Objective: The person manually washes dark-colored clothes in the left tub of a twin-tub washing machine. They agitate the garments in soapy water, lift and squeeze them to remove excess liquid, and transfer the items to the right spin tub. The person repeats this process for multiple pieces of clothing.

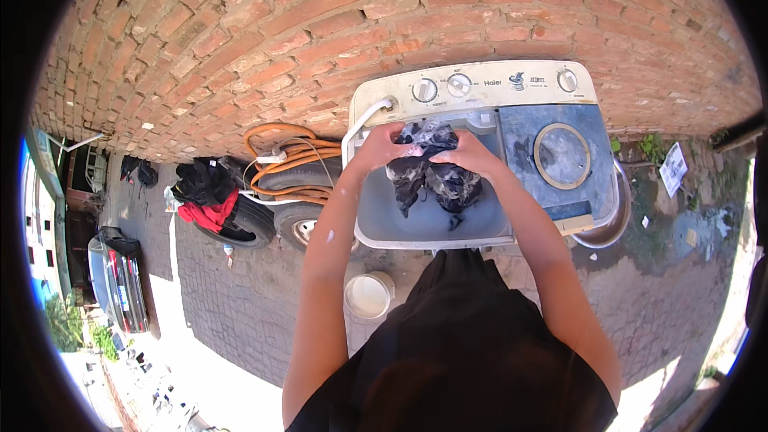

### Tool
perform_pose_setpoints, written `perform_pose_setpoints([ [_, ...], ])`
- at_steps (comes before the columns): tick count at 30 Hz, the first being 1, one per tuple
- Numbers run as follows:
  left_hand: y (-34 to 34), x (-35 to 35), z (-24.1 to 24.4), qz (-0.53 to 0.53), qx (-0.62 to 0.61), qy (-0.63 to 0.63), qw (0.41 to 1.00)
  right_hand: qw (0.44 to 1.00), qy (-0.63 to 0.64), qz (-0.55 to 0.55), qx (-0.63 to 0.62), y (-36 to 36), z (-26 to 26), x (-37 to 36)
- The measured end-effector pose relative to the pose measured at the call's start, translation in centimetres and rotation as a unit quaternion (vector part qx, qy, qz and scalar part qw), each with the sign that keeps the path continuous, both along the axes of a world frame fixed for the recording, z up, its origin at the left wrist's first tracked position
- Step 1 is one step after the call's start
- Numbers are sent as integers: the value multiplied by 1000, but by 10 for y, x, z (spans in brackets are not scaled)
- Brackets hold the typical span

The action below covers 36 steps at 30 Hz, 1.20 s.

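A dark, wet garment (pixel 429 174) streaked with white suds is bunched between my two hands over the wash tub (pixel 384 219) of a twin-tub Haier washing machine (pixel 402 109). My left hand (pixel 384 147) grips its left side, with foam on the thumb. On the other side, my right hand (pixel 468 153) clasps the cloth, thumb pointing inward. Loose ends of the fabric hang down into the tub. Whether water stands at the bottom is hard to tell. To the right sits the blue spin-side cover (pixel 522 186) with its round lid (pixel 563 156).
A white hose (pixel 365 123) curves into the tub's back left. A brick wall (pixel 432 12) rises behind the machine. Left lie tyres (pixel 258 225), a coiled orange hose (pixel 288 138) and black and red clothes (pixel 207 189). A white bucket (pixel 370 294) stands on the paving; a metal basin (pixel 621 216) is at right.
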<state>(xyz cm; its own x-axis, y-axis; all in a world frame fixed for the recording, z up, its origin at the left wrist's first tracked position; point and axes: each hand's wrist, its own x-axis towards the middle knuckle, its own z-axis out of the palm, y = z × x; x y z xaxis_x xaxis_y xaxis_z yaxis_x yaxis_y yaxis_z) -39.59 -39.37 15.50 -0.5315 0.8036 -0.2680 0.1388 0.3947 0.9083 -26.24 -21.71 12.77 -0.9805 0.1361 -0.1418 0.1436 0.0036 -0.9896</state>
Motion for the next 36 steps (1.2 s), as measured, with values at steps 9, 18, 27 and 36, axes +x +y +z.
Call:
perform_pose_setpoints([
  [9,-24,16,-126,167,158,-10,973,994,-98,36,-44,37,71,12],
  [18,-25,6,-87,30,124,203,971,979,-82,-77,-169,62,57,23],
  [27,-29,-13,-68,267,256,-27,929,986,-97,-106,-82,57,43,19],
  [36,-29,1,-107,5,48,-31,998,936,-26,-126,-328,56,44,24],
])
